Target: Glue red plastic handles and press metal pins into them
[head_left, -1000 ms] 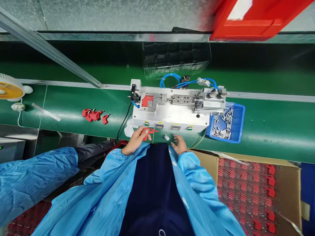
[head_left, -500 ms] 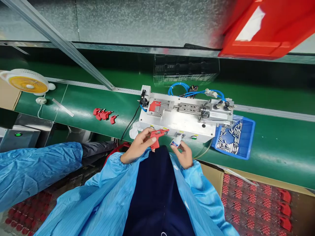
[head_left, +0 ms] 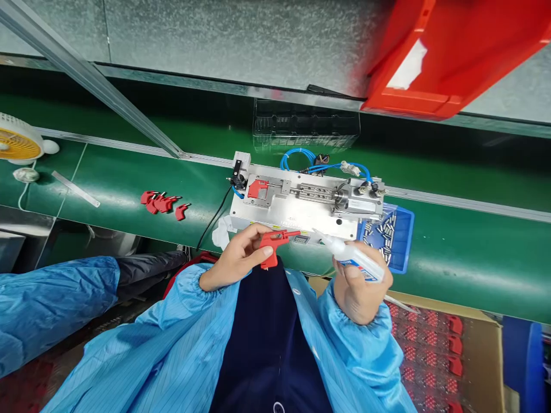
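My left hand [head_left: 241,255] grips a red gun-shaped plastic part [head_left: 272,248] by its handle, its thin barrel pointing right. In my right hand [head_left: 361,287] is a white bottle [head_left: 359,261] with a blue and red label, tilted so its narrow nozzle points up and left towards the red part, without touching it. Behind both hands stands a metal fixture machine [head_left: 301,209]; another red part [head_left: 258,189] sits at its left end.
Several red parts [head_left: 159,203] lie left on the green bench [head_left: 116,183]. Right of the machine is a blue tray [head_left: 402,241] with metal pins. A red bin [head_left: 430,103] hangs above. A person's blue sleeve [head_left: 55,304] is at the left.
My right hand has moved right and turned the bottle, which now shows larger with its nozzle towards the red part. The view has shifted, so the bench things appear further left.
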The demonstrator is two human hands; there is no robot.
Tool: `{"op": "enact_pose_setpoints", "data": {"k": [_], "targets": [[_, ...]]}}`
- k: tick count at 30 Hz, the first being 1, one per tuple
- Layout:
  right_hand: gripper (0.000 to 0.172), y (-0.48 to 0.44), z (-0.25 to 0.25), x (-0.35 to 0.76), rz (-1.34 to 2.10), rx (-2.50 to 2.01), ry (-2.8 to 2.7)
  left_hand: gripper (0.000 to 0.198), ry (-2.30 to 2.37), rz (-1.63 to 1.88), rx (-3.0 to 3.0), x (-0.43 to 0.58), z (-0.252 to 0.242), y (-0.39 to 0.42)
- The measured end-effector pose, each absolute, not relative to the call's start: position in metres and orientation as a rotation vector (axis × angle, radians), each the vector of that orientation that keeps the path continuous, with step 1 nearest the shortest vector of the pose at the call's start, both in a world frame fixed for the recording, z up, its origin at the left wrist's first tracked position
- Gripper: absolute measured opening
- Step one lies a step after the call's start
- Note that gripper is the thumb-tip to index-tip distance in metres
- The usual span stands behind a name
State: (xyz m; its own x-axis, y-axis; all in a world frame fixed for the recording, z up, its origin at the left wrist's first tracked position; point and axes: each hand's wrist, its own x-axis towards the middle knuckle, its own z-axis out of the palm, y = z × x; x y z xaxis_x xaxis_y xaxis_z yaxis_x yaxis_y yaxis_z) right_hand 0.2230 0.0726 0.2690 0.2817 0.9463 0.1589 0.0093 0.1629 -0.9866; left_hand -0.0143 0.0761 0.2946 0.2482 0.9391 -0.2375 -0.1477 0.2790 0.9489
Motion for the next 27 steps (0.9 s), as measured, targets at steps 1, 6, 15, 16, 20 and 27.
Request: {"op": "enact_pose_setpoints", "data": {"k": [1,6,15,16,20,27], "targets": [[0.039,0.074,0.272,0.219,0.887,-1.165,-1.042,0.042,1.028,0.938,0.983,-0.014,0.294,0.076],[0.025,0.077,0.28,0.2,0.845,-1.109,-1.022,0.041,1.049,0.932,0.971,-0.016,0.291,0.074],[0.035,0.067,0.274,0.202,0.62,-1.363,-1.131,0.038,1.044,0.936,1.026,-0.018,0.284,0.075],[0.034,0.067,0.274,0.202,0.609,-1.349,-1.126,0.037,1.05,0.935,1.039,-0.018,0.284,0.075],[0.031,0.069,0.276,0.198,0.576,-1.339,-1.111,0.033,1.052,0.94,1.084,-0.018,0.283,0.076],[0.031,0.07,0.276,0.198,0.552,-1.369,-1.125,0.034,1.048,0.921,1.099,-0.019,0.283,0.077]]}}
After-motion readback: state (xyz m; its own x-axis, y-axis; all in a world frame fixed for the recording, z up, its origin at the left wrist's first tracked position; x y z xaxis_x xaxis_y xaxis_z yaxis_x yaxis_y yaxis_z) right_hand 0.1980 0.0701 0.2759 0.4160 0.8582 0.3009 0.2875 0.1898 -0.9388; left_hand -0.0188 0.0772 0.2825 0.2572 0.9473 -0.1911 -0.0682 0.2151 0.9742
